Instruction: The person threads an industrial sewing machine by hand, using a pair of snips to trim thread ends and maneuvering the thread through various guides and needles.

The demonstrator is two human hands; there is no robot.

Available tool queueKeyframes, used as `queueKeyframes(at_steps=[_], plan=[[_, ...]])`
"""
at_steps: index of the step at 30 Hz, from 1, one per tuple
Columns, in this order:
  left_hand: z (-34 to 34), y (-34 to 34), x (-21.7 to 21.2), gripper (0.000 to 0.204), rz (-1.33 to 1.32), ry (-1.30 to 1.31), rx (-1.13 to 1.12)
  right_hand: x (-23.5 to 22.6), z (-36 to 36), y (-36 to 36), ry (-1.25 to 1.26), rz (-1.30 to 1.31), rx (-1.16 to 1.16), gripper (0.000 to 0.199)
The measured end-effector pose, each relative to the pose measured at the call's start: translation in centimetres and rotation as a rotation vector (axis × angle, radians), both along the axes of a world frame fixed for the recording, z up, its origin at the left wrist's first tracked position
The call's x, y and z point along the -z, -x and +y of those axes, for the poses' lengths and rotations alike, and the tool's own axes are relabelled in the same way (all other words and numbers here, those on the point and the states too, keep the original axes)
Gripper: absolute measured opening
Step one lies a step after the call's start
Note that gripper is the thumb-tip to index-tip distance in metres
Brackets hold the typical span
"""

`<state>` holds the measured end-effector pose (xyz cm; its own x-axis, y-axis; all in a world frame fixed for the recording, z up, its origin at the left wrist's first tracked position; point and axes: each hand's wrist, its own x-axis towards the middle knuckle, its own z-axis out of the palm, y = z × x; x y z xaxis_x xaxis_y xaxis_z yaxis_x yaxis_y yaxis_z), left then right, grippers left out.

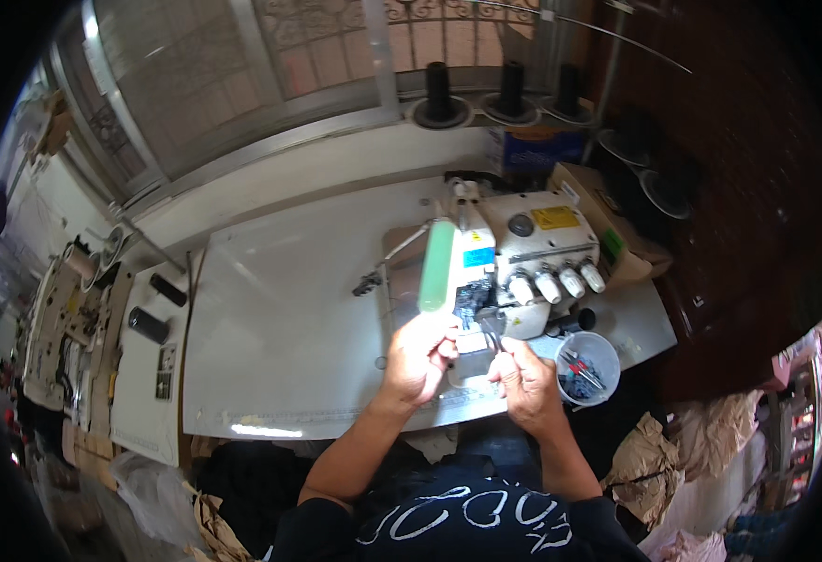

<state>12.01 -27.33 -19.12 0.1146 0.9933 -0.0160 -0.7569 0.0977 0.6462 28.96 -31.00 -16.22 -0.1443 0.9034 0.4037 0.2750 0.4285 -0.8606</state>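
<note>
An overlock sewing machine (pixel 537 225), white with a row of pale tension knobs (pixel 561 279), stands on the table in front of me. My left hand (pixel 418 358) is at its left front, fingers curled in; what they hold, if anything, is hidden. Just above that hand rises a long pale-green, tube-like piece (pixel 437 267); whether the hand touches it I cannot tell. My right hand (pixel 526 382) is closed in a pinch before the machine's front, by a thin dark strip (pixel 493 335) near the fingertips. The needle area is too small and dark to make out.
A white tub (pixel 587 369) with red-handled tools and dark bits stands right of my right hand. The white tabletop (pixel 280 309) stretches left. Cardboard boxes (pixel 612 211) and black thread cones (pixel 437 94) are behind. Another sewing machine (pixel 69 328) stands far left; crumpled brown paper (pixel 650 464) lies lower right.
</note>
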Motion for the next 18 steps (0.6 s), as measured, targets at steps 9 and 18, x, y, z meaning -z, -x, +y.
queueKeyframes(at_steps=[9, 18], plan=[[-0.9, -1.8, 1.3, 0.008, 0.133, -0.129, 0.047, 0.1, 0.3, -6.2, 0.321, 0.448, -0.014, 0.005], [-4.1, -2.0, 1.9, 0.015, 0.072, 0.181, 0.034, 4.7, 1.3, 0.4, 0.667, 0.643, -0.136, 0.008]])
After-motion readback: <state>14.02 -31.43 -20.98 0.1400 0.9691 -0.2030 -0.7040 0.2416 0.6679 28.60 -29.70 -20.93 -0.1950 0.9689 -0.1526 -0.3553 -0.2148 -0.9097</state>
